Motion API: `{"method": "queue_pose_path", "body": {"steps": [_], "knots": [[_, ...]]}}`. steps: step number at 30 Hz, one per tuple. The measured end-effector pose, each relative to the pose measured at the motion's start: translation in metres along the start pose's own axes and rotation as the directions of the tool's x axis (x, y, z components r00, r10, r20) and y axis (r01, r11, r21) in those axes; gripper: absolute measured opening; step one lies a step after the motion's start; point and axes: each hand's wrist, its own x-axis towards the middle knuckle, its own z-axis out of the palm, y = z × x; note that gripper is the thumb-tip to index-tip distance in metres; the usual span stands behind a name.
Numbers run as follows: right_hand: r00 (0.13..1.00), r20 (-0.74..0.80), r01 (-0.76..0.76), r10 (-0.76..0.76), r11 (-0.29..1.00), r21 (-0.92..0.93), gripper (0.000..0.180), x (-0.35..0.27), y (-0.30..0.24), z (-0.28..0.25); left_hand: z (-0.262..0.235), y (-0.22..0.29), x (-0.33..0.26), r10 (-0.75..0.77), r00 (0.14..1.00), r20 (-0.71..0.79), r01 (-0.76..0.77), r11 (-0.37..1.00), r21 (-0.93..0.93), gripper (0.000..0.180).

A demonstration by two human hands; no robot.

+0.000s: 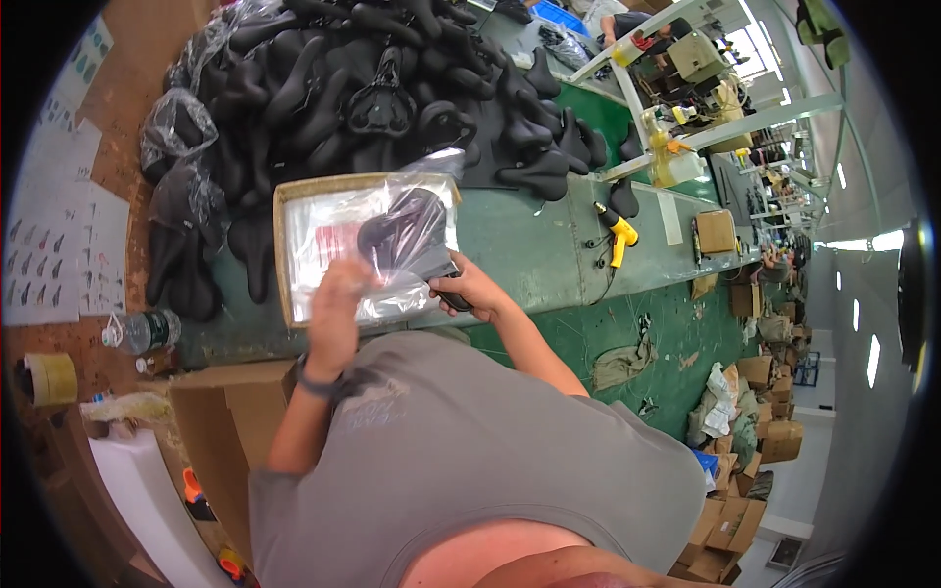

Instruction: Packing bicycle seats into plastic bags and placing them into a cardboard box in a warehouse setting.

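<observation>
Green workbench (549, 245), loads of saddles (377, 103). I've got the right hand (472, 290) gripping the bagged saddle (400, 227); left hand (338, 302) is blurry, can't tell. I'd keep the plastic (436, 165) unsnagged.

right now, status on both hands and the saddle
Right hand holding black saddle. Left hand blurred, grip unclear. Clear plastic over saddle. Open box below.

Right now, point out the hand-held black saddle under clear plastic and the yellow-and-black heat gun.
Hand-held black saddle (400, 227): head view, on its wide rear.
Yellow-and-black heat gun (623, 232): head view, on its yellow body.
</observation>
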Motion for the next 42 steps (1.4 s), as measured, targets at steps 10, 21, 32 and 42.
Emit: {"method": "queue_pose_path", "body": {"steps": [10,21,32,42], "knots": [[0.475,0.530,0.810,-0.702,0.114,-0.575,0.043,0.018,-0.114,0.072,-0.044,0.023,0.113,-0.141,0.969,-0.201,0.191,0.948,0.254,0.042],[0.686,-0.720,0.151,-0.106,0.989,-0.001,0.079,0.259,-0.053,-0.155,-0.059,0.023,0.262,0.203,0.931,-0.304,-0.067,0.912,0.404,0.033],[0.683,-0.728,0.321,-0.057,0.919,0.229,0.049,0.284,-0.006,-0.248,-0.015,-0.164,0.162,-0.362,0.872,0.329,-0.108,0.514,0.851,0.018],[0.858,-0.382,-0.317,0.342,0.940,0.129,0.031,0.058,0.084,-0.159,0.005,-0.246,0.156,-0.304,0.889,0.341,-0.340,0.060,0.939,0.031]]}}
